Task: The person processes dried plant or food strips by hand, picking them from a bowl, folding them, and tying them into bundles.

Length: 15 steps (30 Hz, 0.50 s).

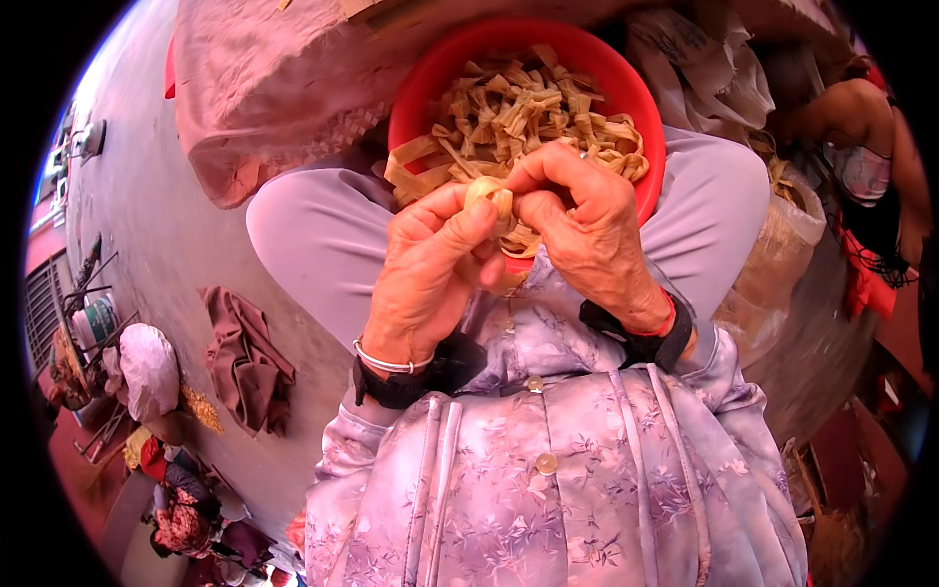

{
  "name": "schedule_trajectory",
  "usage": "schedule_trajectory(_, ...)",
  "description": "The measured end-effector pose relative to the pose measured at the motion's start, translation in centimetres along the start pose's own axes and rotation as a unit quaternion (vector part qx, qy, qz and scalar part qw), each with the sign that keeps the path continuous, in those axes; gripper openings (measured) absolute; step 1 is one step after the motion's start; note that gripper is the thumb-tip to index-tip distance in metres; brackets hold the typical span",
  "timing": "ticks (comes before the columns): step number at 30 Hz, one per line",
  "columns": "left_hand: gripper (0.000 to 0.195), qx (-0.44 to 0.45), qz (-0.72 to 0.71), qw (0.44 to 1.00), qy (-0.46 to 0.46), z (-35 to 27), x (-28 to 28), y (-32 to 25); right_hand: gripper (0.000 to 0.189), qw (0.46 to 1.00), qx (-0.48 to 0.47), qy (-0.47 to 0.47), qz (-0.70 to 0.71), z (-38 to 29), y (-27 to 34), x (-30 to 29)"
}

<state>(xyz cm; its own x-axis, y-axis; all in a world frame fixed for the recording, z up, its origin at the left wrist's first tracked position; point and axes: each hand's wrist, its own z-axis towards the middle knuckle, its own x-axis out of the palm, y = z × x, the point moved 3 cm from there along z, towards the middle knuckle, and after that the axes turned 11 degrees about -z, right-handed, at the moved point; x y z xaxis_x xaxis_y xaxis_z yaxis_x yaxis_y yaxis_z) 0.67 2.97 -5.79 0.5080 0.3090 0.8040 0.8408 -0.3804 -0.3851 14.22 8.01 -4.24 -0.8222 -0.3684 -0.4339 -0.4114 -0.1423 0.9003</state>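
Note:
My left hand (pixel 440 264) pinches a looped strip of pale dried plant leaf (pixel 488 194) between thumb and fingers. From the other side my right hand (pixel 587 220) meets the same strip, thumb and index fingertip drawn together at its edge. Part of the loop is hidden behind my fingers. Both hands are raised over the near side of a red plastic basin (pixel 649 95) between my knees. Inside it lie several folded and knotted pieces of dried leaf (pixel 513 103); a longer flat strip (pixel 411 158) hangs over the left rim.
A pinkish cloth sheet (pixel 271 88) lies beyond my left knee. White woven sacking (pixel 704 73) and a translucent bag (pixel 777 257) are at right, near another person (pixel 866 125). A brown cloth (pixel 246 359) and a filled white bag (pixel 149 370) rest on the floor at left.

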Motion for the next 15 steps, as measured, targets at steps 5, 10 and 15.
schedule_trajectory(5,0.018,0.051,0.041,0.998,-0.024,-0.2,0.1,-0.4,0.006,0.967,0.154,0.038,0.2,-0.3,0.8,0.9)
schedule_trajectory(10,0.019,-0.014,0.018,1.0,-0.012,-0.2,0.1,-0.4,0.01,0.99,-0.128,-0.014,-0.056,-0.3,1.7,0.2)
schedule_trajectory(15,0.021,-0.037,-0.02,0.999,-0.017,-0.7,0.4,0.0,0.011,0.98,-0.176,-0.049,-0.076,-0.4,1.6,-0.3)
